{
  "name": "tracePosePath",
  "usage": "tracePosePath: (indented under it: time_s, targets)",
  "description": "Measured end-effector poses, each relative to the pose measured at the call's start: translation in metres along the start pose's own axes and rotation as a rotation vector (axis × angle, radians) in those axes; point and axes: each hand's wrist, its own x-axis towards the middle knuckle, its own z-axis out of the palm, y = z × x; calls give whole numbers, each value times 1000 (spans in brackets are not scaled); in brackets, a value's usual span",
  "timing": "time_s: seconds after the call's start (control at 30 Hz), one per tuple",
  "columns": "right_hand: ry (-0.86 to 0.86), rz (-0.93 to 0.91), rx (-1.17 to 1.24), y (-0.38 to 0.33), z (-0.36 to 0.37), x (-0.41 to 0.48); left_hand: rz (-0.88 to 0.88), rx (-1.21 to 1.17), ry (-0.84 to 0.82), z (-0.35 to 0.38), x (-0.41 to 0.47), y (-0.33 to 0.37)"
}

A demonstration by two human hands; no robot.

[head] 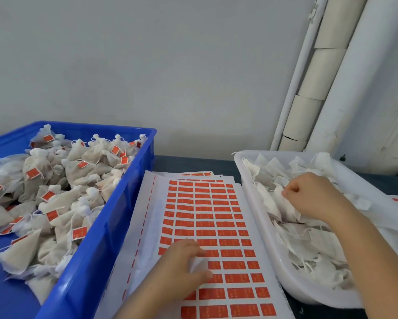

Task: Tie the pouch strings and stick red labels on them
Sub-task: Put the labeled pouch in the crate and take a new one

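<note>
Left of the left hand, a blue crate, cut off at the edge, holds labelled pouches. That hand lies blurred on the label sheet, and I cannot tell its grasp. The right hand pinches a pouch in the white tray.

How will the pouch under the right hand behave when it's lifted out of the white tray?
Probably floppy: the pouch bunches in folds where the right hand pinches it. Likely light, being thin cloth. Loose strings among the others heaped in the white tray may snag it.
</note>
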Motion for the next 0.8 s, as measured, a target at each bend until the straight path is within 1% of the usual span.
tracePosePath:
  time_s: [0.13,0.33,0.47,0.57,0.63,0.7,0.8]
  targets:
    - [196,71,65,2,4,-3,14,79,31,7,2,-4]
    - [217,59,142,2,8,-4,-1,65,94,12,7,-6]
    - [152,32,180,1,-1,-5,13,66,109,14,7,-9]
    - [235,39,225,-2,-4,-3,23,70,124,15,6,-11]
    - [253,63,268,-3,-5,1,31,69,134,16,5,-12]
    - [241,112,422,-2,-3,4,37,67,140,16,5,-12]
    - [242,213,793,0,-4,3,47,57,150,16,3,-12]
